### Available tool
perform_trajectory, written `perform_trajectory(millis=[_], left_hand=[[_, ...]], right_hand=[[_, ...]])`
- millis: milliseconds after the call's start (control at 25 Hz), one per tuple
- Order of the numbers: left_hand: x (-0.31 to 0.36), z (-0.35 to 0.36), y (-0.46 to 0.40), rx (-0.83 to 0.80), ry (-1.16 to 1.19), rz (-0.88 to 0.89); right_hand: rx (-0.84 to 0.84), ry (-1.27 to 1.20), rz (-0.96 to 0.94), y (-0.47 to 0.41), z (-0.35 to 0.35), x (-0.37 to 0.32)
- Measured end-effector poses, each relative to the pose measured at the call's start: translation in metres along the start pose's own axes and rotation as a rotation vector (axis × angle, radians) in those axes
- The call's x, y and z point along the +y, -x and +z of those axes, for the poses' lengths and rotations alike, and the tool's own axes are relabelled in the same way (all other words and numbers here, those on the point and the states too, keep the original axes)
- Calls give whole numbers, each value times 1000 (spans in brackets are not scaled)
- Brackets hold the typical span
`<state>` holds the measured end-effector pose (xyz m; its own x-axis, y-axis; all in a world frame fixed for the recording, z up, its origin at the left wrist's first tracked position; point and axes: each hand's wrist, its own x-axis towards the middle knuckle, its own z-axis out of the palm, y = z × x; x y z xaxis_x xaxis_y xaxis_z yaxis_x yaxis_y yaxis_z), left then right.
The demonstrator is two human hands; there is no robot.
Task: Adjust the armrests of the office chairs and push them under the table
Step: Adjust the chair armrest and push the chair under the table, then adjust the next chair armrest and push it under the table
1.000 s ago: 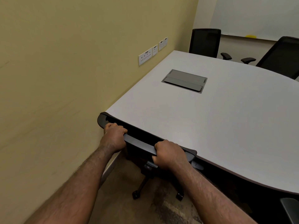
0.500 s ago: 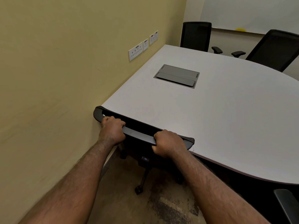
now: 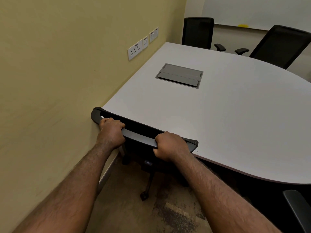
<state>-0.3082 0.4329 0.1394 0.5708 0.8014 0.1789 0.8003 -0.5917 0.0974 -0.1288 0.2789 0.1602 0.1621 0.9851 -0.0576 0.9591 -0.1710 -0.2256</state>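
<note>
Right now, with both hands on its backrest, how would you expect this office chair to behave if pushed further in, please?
The office chair likely rolls easily: a caster shows on its base. The top rail looks rigid where the left hand and right hand grip it. It probably stops soon, as the backrest already meets the table edge.

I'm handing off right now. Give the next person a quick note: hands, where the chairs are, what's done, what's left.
Left hand and right hand both grip the top rail of the near chair, whose backrest sits at the table edge by the wall.
Near chair looks pushed in; its armrests are hidden.
Left: two far chairs stand back from the table with armrests showing; another chair sits at the lower right.
</note>
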Motion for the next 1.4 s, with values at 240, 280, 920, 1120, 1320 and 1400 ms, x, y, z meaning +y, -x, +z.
perform_trajectory(millis=[240,280,920,1120,1320,1400], left_hand=[[5,-8,3,-48,17,16],[6,-11,4,-54,28,32],[77,-50,32,75,251,352],[149,-55,24,130,306,475],[222,-67,16,148,336,588],[255,-72,15,158,340,633]], right_hand=[[17,89,19,8,-4,-2],[36,99,24,11,-4,-2],[344,135,226,116,-42,48],[410,219,346,161,-66,87],[468,269,460,208,-91,129],[481,284,503,228,-100,147]])
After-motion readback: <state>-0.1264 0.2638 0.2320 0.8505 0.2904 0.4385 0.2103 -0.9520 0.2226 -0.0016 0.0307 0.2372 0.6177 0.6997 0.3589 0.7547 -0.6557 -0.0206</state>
